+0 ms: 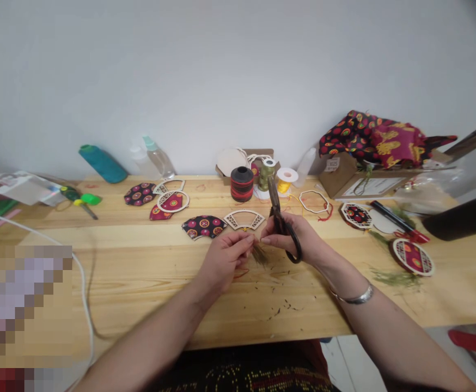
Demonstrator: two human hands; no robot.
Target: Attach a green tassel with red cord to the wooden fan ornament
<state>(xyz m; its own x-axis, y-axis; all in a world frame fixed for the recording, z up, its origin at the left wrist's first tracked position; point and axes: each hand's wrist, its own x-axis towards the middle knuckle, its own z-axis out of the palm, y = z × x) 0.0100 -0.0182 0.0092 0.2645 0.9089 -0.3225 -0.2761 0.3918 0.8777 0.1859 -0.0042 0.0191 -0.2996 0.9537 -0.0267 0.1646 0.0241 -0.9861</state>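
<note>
My left hand [226,256] is closed, its fingertips pinching the top of an olive-green thread tassel [259,256] whose strands hang toward the table. My right hand [303,238] is wrapped round dark scissors [277,209], blades pointing up and away from me. Its thumb and forefinger also come together close to the tassel's top; whether they grip a thread is too small to tell. Just beyond my fingertips lies a fan-shaped wooden frame [244,219]. A dark patterned fabric fan piece [203,226] rests to its left. A bit of red cord [241,273] shows below my left hand.
Thread spools, red-and-black [242,185], green [266,178] and yellow [287,179], stand at the back. A cardboard box [338,177] with fabric is back right. Finished-looking round ornaments [413,257] lie right. Dark scraps [286,307] litter the front. A white cable [80,272] crosses the left.
</note>
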